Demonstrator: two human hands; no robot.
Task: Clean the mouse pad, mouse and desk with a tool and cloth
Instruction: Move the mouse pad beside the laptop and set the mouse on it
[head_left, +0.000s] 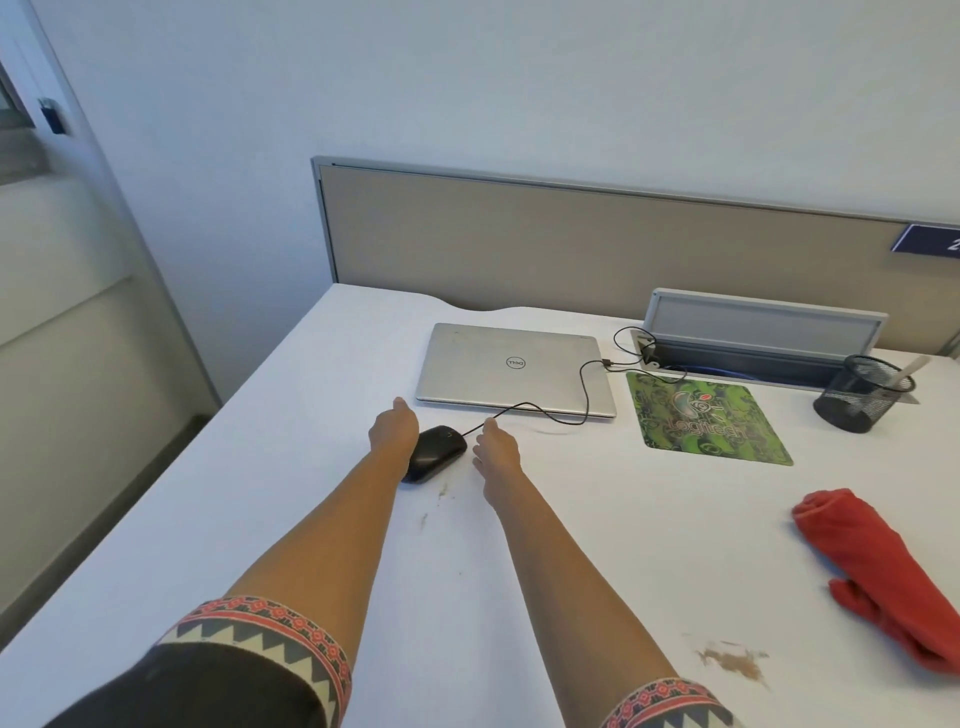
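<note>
Mouse: glossy black corded mouse (439, 451) on the white desk (249, 478), in front of the closed silver laptop (511, 366).
Left hand (394, 427): fingers straight, alongside the mouse's left edge, gripping nothing.
Right hand (497, 448): relaxed and flat, just right of the mouse, holding nothing.
Mouse pad: green patterned rectangle (706, 418), right of the laptop.
Cloth: crumpled red cloth (878, 566), well apart from both hands.

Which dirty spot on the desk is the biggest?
The brown smudge at the near edge, beside the red cloth. The streaks below the mouse are much smaller and thinner.
</note>
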